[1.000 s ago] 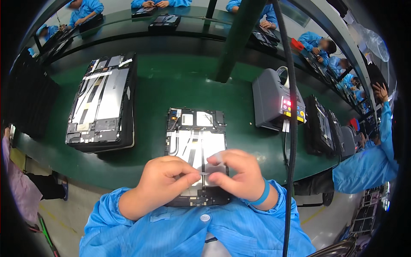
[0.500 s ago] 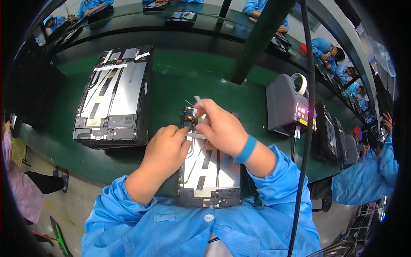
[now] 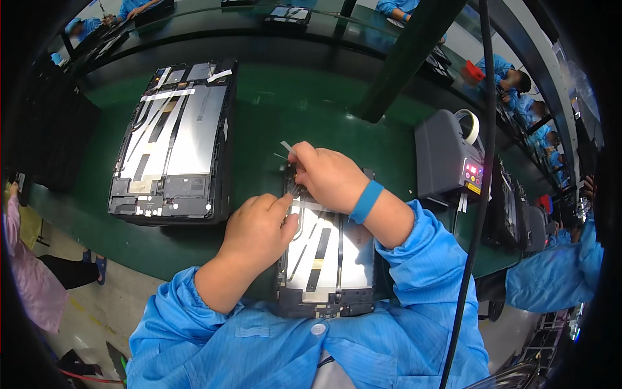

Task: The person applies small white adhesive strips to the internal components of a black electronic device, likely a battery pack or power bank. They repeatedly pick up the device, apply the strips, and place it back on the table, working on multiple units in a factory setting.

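Note:
An opened tablet (image 3: 353, 266) lies in front of me, its near edge at my jacket, with silvery panels and dark flat cables showing. My right hand (image 3: 334, 180) is over its far end, thumb and fingers pinched on a narrow white tape strip (image 3: 288, 148) that pokes out past the fingertips. A thin pale sliver juts out beside the strip; its kind is unclear. On the tablet's left side rests my left hand (image 3: 256, 230), fingers bent and close together, index fingertip near the right fingertips. Whatever it grips is hidden.
To the left is a stack of opened tablets (image 3: 194, 136). A grey tape dispenser (image 3: 444, 155) with a lit panel stands right, before more dark tablets (image 3: 502, 204). A black cable (image 3: 473, 240) hangs at my right; a green post (image 3: 405, 68) rises behind. Co-workers sit around.
My right hand has lowered slightly and tilted, its fingertips drawing nearer the left ones. The strip now points further left. The whole view has shifted a little.

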A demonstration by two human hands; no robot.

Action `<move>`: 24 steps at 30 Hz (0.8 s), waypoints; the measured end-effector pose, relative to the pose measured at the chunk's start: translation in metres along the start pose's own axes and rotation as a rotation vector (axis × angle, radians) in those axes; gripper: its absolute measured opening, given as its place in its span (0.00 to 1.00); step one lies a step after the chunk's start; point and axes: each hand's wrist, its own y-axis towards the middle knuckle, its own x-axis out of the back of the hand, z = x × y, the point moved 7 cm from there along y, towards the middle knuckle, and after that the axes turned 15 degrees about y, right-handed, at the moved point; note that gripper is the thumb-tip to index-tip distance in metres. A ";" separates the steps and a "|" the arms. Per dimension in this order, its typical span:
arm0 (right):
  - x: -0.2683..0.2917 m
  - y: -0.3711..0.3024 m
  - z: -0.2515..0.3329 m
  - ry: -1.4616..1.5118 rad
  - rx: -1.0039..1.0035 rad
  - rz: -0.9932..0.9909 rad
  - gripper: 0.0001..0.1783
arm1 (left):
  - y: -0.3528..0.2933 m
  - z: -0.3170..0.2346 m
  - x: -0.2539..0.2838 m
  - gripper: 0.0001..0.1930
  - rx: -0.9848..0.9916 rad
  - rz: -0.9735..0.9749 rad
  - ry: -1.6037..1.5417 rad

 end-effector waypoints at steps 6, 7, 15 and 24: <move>0.002 -0.002 0.004 -0.081 -0.208 0.007 0.17 | 0.001 0.000 0.000 0.15 0.011 0.007 -0.006; 0.003 -0.004 0.004 -0.076 -0.268 0.004 0.17 | 0.002 0.001 0.000 0.16 0.021 0.019 -0.016; 0.006 -0.018 -0.006 -0.007 -0.465 -0.105 0.19 | 0.009 0.000 -0.003 0.19 0.009 0.057 -0.138; 0.035 -0.012 0.015 -0.007 0.083 0.031 0.05 | 0.010 0.007 -0.012 0.18 0.009 0.091 -0.171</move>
